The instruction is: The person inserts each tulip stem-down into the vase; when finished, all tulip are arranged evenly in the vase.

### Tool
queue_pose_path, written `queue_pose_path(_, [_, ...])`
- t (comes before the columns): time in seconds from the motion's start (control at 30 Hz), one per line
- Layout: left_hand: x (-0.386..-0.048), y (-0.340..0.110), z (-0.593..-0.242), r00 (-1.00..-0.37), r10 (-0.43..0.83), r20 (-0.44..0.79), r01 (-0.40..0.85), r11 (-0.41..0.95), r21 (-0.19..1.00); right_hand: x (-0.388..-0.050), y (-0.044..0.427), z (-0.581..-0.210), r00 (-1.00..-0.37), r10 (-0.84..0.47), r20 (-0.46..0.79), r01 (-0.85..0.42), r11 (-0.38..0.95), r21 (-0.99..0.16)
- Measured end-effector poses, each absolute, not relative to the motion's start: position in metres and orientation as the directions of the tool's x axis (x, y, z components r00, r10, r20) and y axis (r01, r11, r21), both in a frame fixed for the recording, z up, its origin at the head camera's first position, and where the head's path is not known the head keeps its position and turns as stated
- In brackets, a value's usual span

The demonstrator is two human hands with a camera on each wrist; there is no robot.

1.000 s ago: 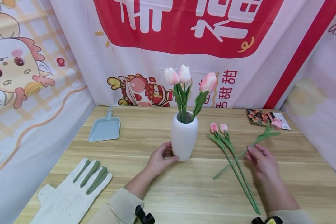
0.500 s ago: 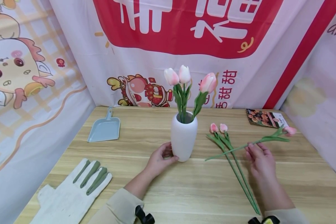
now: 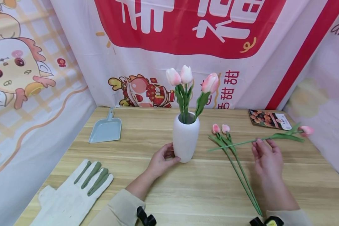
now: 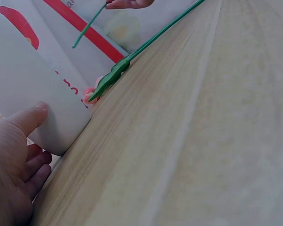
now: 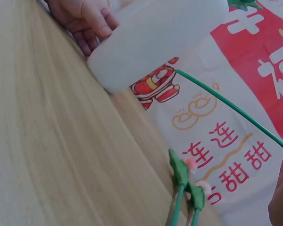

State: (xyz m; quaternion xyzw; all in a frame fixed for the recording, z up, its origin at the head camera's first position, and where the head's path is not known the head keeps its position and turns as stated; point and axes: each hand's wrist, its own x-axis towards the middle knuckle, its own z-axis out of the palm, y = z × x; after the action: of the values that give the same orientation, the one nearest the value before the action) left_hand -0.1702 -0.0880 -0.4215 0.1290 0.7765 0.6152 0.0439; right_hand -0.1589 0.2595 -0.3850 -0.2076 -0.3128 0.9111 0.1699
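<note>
A white vase (image 3: 185, 138) stands upright on the table, holding three pink-white tulips (image 3: 210, 83). The left hand (image 3: 161, 161) grips the vase near its base; the left wrist view shows its thumb against the vase (image 4: 33, 80). The right hand (image 3: 268, 158) pinches the stem of a single tulip (image 3: 306, 131), whose bloom points right and whose stem end points left toward the vase. In the right wrist view this stem (image 5: 236, 108) slants up toward the vase (image 5: 151, 42). Two pink tulips (image 3: 225, 129) lie on the table beneath the held stem.
A light blue dustpan (image 3: 105, 130) lies at the table's back left, and a white and green glove (image 3: 70, 194) at the front left. A flower-printed card (image 3: 268, 119) lies at the back right. Printed cloths hang behind and beside the table.
The held tulip has swung from a steep slant to nearly level, its bloom moving right. The right hand has shifted slightly up and right. The left hand and vase have stayed in place.
</note>
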Motion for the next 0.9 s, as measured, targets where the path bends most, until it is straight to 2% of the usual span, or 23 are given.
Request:
queue_pose_path(0.57, [-0.170,-0.087,-0.424,-0.964,0.247,0.102,0.154,0.200,0.968,-0.153,0.238,-0.326,-0.892,0.434,-0.123,-0.285,-0.754,-0.592])
queue_pose_path(0.77, [-0.171,-0.088,-0.424,-0.963,0.253,0.096,0.152,0.209,0.966,-0.156,0.225,-0.305,-0.899,0.436,-0.026,-0.357,-0.766,-0.535])
queue_pose_path(0.9, [-0.179,-0.087,-0.440,-0.968,0.230,0.098,0.149,0.215,0.965,-0.159,0.216,-0.293,-0.899,0.437,0.034,-0.391,-0.765,-0.511])
